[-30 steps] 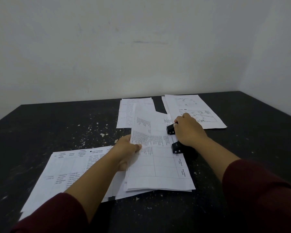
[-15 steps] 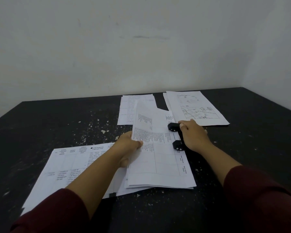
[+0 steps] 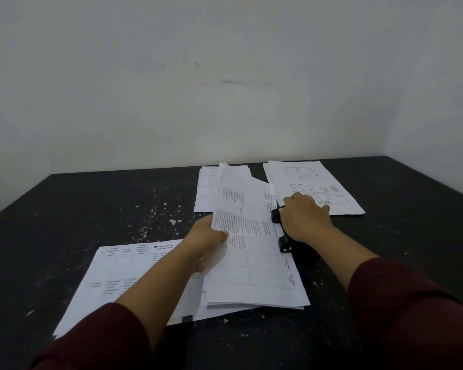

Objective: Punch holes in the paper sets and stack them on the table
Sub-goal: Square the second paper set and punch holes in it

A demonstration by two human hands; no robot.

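Observation:
A set of printed paper sheets (image 3: pixel 254 263) lies in the middle of the black table (image 3: pixel 91 209), its right edge at the black hole punch (image 3: pixel 283 243). My left hand (image 3: pixel 207 237) grips the set's left edge, thumb on top, lifting that side a little. My right hand (image 3: pixel 304 218) rests flat on top of the hole punch, covering most of it; only its two black ends show.
A larger stack of printed sheets (image 3: pixel 112 279) lies at the near left, partly under the held set. Two more paper stacks sit at the back: one with tables (image 3: pixel 207 190), one with drawings (image 3: pixel 318 182). White walls border the table's far and right edges.
My right hand has shifted forward over the hole punch, fingers now reaching onto the drawing sheet. The held set's left edge has risen slightly. The camera tilted a little.

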